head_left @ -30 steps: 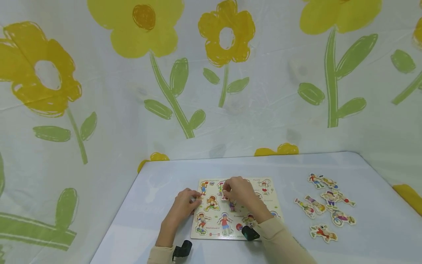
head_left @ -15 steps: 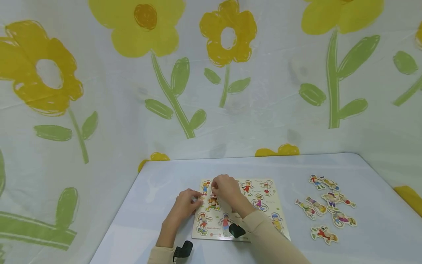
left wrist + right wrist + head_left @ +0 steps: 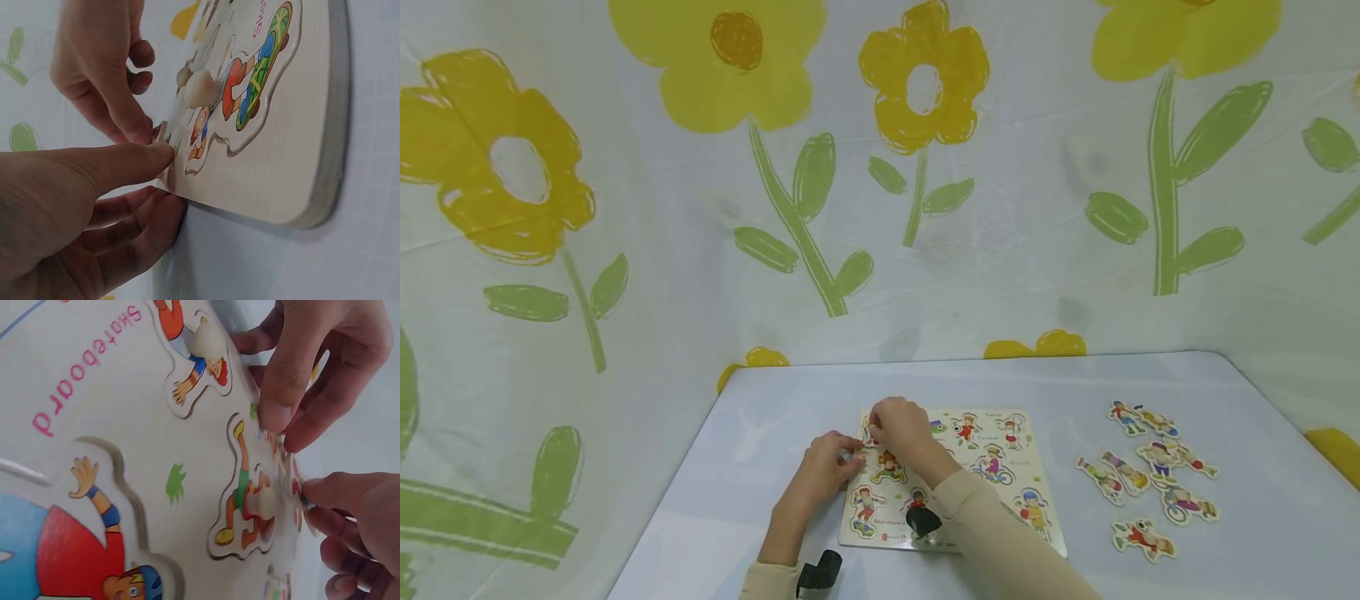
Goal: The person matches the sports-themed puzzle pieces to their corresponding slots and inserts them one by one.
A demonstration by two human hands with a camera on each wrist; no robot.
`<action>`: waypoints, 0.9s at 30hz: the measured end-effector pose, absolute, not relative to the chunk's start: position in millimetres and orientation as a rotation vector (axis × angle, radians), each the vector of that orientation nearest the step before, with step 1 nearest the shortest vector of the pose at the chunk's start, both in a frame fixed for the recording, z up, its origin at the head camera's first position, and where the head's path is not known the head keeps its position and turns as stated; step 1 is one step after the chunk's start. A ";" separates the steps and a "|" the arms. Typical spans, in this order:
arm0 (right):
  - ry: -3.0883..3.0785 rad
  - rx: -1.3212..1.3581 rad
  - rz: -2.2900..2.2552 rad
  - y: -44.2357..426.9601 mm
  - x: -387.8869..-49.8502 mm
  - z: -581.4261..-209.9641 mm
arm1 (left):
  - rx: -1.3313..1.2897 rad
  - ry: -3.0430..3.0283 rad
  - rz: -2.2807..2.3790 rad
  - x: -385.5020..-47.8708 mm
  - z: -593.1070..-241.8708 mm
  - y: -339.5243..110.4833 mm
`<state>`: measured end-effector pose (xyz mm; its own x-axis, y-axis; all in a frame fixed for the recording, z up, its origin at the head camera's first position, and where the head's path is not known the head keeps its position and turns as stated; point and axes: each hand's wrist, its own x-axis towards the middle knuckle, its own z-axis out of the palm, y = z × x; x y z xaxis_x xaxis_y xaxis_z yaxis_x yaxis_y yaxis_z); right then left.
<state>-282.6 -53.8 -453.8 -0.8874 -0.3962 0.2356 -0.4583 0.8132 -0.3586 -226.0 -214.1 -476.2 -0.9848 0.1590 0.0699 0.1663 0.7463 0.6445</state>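
- Beige sleeves point(image 3: 1011, 537) reach in from the near side, with a small black wrist camera point(image 3: 820, 571) by the left cuff and another point(image 3: 922, 522) by the right.
- The pegged wooden puzzle board point(image 3: 895, 500) lies flat in front of the person, its near corners rounded.
- In its near left corner sits the skateboarder piece point(image 3: 237, 87), a pale round knob standing up from it; "Skateboard" is printed beside it.
- Right of that is the roller-skater picture point(image 3: 81, 550), inside a cut recess.
- The left hand point(image 3: 829, 464) grips the board's left edge, thumb on top and bent fingers against the side.
- Just right of this hand lies the running figure point(image 3: 887, 467), also knobbed.
- The right hand point(image 3: 901, 427) is at the far left corner, thumb and forefinger pinched together on a figure piece point(image 3: 292, 485); the fingers cover much of it, so whether it sits in its recess cannot be told.
- Well right of the board, loose figure pieces point(image 3: 1142, 540) lie scattered, some overlapping.
- The pale tabletop point(image 3: 760, 433) ends at a white cloth backdrop point(image 3: 1015, 275) with yellow flowers.
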 end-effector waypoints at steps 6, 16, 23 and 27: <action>-2.844 0.668 0.512 -60.5 -284.6 -454.9 | -0.286 -2.924 -1.045 -226.3 -477.3 -213.9; -2.878 0.627 0.548 -65.8 -287.5 -463.6 | -0.279 -2.921 -1.024 -224.6 -475.1 -213.4; -2.894 0.606 0.645 -65.7 -285.2 -464.7 | -0.281 -2.918 -1.029 -222.8 -472.5 -212.4; -2.870 0.603 0.682 -65.6 -283.8 -466.2 | -0.287 -2.914 -1.008 -223.6 -473.3 -212.5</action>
